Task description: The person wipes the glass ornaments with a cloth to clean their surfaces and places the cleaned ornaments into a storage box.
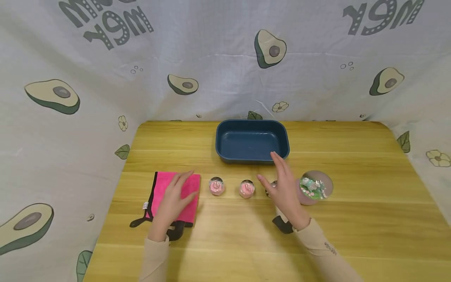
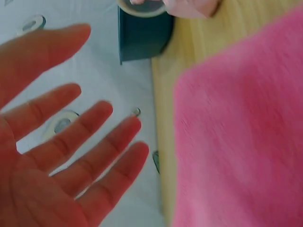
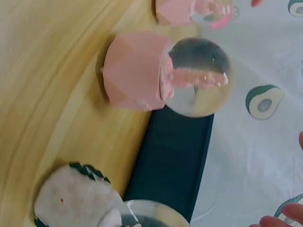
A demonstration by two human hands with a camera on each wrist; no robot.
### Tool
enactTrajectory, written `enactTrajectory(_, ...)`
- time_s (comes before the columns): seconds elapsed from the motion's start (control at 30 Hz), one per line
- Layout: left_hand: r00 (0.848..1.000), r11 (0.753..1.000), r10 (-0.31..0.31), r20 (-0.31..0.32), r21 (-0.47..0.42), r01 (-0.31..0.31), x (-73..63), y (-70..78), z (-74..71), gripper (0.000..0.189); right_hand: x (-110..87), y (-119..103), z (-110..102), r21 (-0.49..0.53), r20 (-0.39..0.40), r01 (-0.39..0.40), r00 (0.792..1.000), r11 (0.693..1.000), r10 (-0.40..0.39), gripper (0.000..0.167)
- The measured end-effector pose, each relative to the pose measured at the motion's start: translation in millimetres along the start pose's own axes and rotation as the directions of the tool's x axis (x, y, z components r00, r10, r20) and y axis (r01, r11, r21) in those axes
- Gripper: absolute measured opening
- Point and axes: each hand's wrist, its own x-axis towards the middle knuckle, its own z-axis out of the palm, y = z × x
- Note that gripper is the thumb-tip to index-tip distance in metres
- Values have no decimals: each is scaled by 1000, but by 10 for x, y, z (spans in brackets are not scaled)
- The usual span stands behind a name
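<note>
My left hand (image 1: 172, 201) hovers over a folded pink cloth (image 1: 189, 207) with dark edging and a hanging loop. In the left wrist view its fingers (image 2: 90, 163) are spread and hold nothing. My right hand (image 1: 284, 192), fingers extended, is in the air over a small snow globe (image 3: 75, 201) with a whitish base, partly hidden in the head view. Two small snow globes with faceted pink bases, one left (image 1: 216, 186) and one right (image 1: 247, 188), stand between the hands. Just right of my right hand is a larger snow globe (image 1: 315, 187) with flowers inside.
A dark blue rectangular tray (image 1: 251, 145) sits at the back middle of the wooden table (image 1: 356, 176). Behind it hangs a white curtain (image 1: 218, 47) printed with avocados. Black wrist gear (image 1: 176, 231) shows under my left wrist.
</note>
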Motion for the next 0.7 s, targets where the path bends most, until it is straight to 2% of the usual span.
enactTrajectory(0.2,996,994,-57,72,-85,63,-85,-203,-82,60,-41,-66,75,206,-114,40,993,978,-16,73)
enactTrajectory(0.37,986,991,-85,144,-89,99,-107,-342,-82,58,-68,-213,158,392,-149,85,988,916,-28,73)
enactTrajectory(0.57,972,986,-102,213,-111,128,-98,-457,-47,59,-87,-579,179,539,-137,90,990,838,-19,66)
enactTrajectory(0.7,969,988,-84,231,-107,111,-75,-518,-20,60,-117,-728,247,613,-72,30,997,790,18,61)
